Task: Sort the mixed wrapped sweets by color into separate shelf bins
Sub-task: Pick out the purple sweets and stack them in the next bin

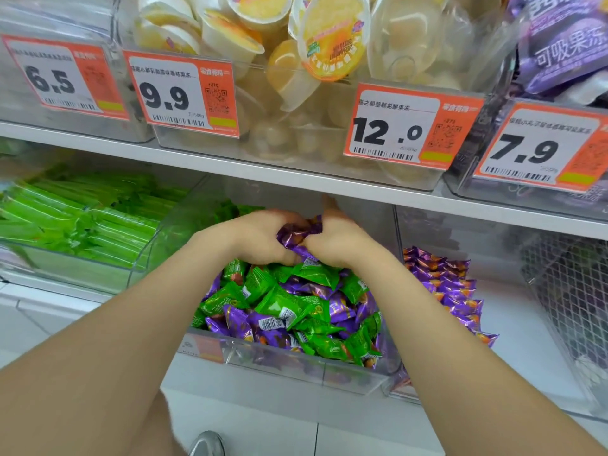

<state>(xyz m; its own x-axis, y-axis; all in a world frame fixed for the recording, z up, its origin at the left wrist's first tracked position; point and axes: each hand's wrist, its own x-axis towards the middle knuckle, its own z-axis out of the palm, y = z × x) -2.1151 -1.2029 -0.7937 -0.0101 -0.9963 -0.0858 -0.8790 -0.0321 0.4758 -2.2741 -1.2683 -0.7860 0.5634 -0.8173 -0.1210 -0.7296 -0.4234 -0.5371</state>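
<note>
1. Both hands reach deep into the middle bin [279,362], a clear tub on the lower shelf. Its front rim is low and open toward the person, and its back is tucked under the upper shelf board [230,166].
2. The left hand [260,236] and right hand [342,243] meet at the rear of the tub. Their fingers are curled in and clenched round a handful of purple sweets [296,236] held between them, just above the heap.
3. Below them the mixed heap [289,304] of green and purple wrapped sweets fills the tub up to its front wall.
4. Headroom is tight: one raised finger of the right hand comes close to the board's underside (whether it touches, I cannot tell).
5. Just beside it, past a clear wall, the right bin [516,330] holds a purple pile [444,284] along its left side, with bare white floor beyond.
6. The left bin [65,268] is packed with green sticks [82,222].
</note>
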